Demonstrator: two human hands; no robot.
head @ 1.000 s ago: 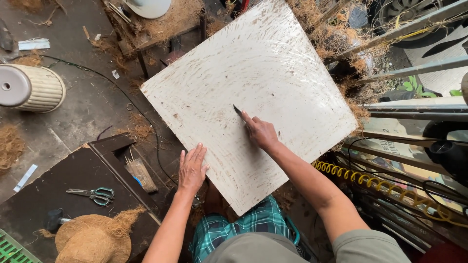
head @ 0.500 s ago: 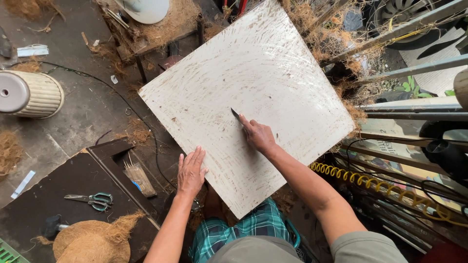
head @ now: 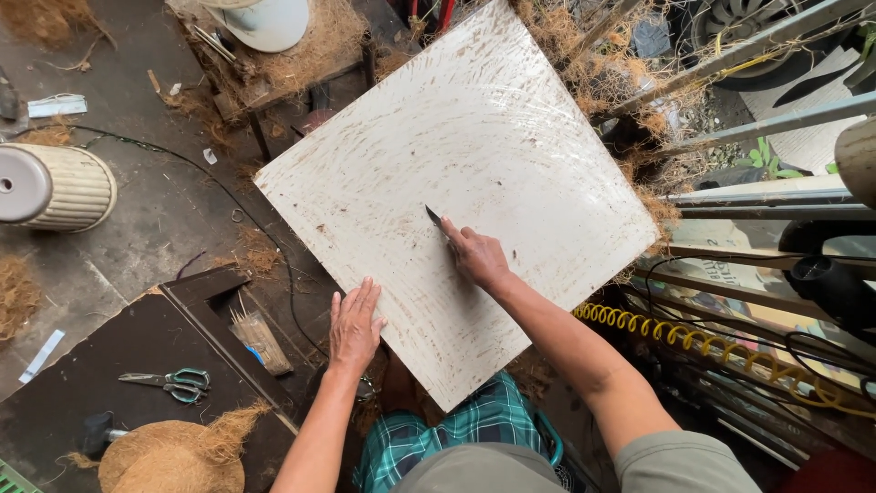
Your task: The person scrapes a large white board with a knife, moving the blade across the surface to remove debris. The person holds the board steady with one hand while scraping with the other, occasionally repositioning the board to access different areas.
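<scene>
- A big white board [head: 465, 173] rests on the person's lap, tipped like a diamond, with one corner pointing down at the green checked cloth [head: 456, 429]
- The right hand [head: 476, 257] is closed around a knife [head: 435, 219]; the dark blade pokes out past the fingers and its tip touches the board near the middle
- The left hand [head: 354, 321] lies flat, fingers together, pressing on the board's lower left edge to hold it steady
- It looks like the step in hand is scraping or scoring the dirty face of the board
- A next stroke would need the left hand to keep pressing, so the board does not slide, and the blade to stay low on the face
- The board has brown smears and curved rub marks all over it
- There is lots of free board above the knife and to both sides of it, so the blade has room to run
- The left hand sits close to the knife's side, so a slip that way could be risky
- Left of the board, well apart, lie scissors [head: 169, 383] on a dark box
- Far left of the board is a ribbed can [head: 57, 187] on its side
- Right of the board, close by, are metal bars [head: 757, 192] and a yellow coil [head: 703, 347], so there is little room there
- Above the board's top left edge sits a white bowl [head: 265, 20] on a stool
</scene>
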